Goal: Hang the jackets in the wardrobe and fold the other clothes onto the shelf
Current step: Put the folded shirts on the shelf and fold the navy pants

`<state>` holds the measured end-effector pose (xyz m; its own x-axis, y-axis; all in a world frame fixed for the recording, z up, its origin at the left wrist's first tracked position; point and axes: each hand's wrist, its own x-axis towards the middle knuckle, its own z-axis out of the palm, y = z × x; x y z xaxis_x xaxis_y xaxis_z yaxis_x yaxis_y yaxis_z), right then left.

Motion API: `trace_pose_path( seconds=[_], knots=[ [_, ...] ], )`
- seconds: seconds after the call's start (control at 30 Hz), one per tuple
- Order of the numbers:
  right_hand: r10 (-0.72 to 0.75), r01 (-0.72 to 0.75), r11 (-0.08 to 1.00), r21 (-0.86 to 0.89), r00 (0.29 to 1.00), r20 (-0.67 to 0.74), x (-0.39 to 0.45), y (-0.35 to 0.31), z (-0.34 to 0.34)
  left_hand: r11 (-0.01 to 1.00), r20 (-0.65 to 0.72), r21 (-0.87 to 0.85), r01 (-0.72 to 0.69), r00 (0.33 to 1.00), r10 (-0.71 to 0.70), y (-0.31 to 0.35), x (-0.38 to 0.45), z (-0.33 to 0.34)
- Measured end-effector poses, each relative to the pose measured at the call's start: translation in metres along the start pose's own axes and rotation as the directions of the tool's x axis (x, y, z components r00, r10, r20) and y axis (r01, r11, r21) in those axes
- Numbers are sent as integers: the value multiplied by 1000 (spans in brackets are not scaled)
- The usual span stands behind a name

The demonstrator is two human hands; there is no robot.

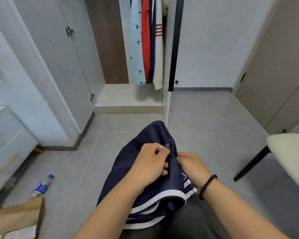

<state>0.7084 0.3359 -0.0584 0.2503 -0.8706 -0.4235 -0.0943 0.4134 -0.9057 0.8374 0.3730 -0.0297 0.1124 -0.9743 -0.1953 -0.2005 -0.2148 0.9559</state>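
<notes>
Grip: both hands are closed on the navy garment (145, 171); a small shiny tab near its top fold is pinched by the left hand (149, 159), probably a zip pull, though too small to be sure.
Support: the cloth beside that tab is gripped by the right hand (192, 165), apparently so the fabric is kept taut against the pull.
Garment: it is held bunched at lap height, white-trimmed edge toward the body, well apart from the wardrobe (129, 99).
Wardrobe: door stood open; hung jackets (146, 42) are packed side by side at the right of the rail.
Shelf: the pale base board below is seen bare of folded clothes.
Stage: hanging or folding of this piece is judged not yet begun.
</notes>
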Motion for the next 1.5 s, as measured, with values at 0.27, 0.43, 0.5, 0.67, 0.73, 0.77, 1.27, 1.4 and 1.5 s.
trace_pose_path(
  seconds=[0.27,0.43,0.5,0.67,0.73,0.77,1.27,1.4,1.5],
  knots=[
    [293,-264,918,296,954,-58,5,50,-66,953,147,261,-156,982,120,-47,-17,46],
    [181,-194,973,-127,978,-108,12,49,-66,970,42,201,-136,991,130,-43,-20,26],
    [24,-77,963,-258,979,-204,16,51,-66,941,-54,309,-136,986,160,-41,-18,8],
    [-130,12,859,-513,972,-195,27,48,-68,709,-29,705,-31,997,73,-53,-23,-35],
    [-85,-24,846,-532,980,-179,27,45,-67,701,-11,708,85,994,-109,-60,-27,-39],
    [-69,-38,838,-545,982,-175,27,44,-66,710,9,694,115,986,-169,-63,-31,-37],
    [-8,-100,924,-370,960,-280,7,70,-95,513,126,858,-22,978,-168,-36,-44,-15],
    [45,-122,944,-308,968,-245,3,79,-96,498,91,867,-12,987,-134,-26,1,-16],
    [29,-111,928,-357,973,-228,1,80,-97,414,28,906,-87,989,146,-50,13,-1]
  ],
)
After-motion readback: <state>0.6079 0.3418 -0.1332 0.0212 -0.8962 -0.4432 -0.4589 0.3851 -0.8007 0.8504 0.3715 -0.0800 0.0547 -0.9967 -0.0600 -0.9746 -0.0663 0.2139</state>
